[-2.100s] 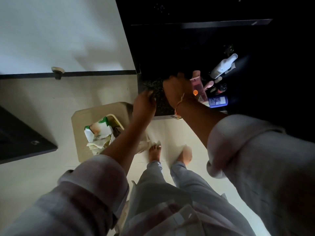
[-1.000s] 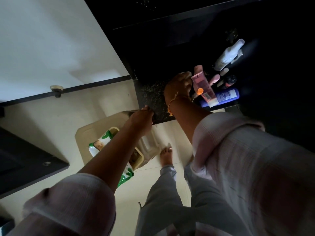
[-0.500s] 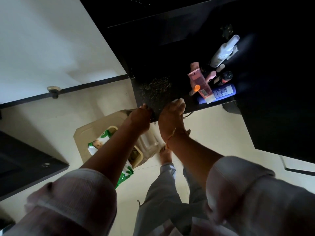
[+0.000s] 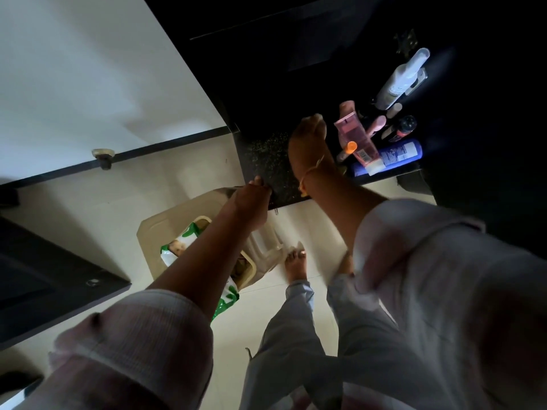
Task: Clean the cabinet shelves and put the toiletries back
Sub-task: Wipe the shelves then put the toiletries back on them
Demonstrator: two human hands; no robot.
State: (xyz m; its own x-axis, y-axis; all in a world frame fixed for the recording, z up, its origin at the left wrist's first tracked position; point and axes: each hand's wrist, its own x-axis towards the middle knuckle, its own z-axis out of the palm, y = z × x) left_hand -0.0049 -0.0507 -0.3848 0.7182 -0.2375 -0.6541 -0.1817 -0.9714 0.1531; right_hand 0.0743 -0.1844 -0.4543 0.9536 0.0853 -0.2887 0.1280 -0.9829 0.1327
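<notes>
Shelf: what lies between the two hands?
In the head view, only speckled shelf shows between the left hand at its front edge and the right hand; no toiletries.

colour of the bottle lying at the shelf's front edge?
Blue bottle with a white label, head view.

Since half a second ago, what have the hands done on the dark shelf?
The right hand moved from the shelf's front edge back up over the speckled surface, beside the pink tube. The left hand stayed at the front edge. The toiletries kept their places.
</notes>
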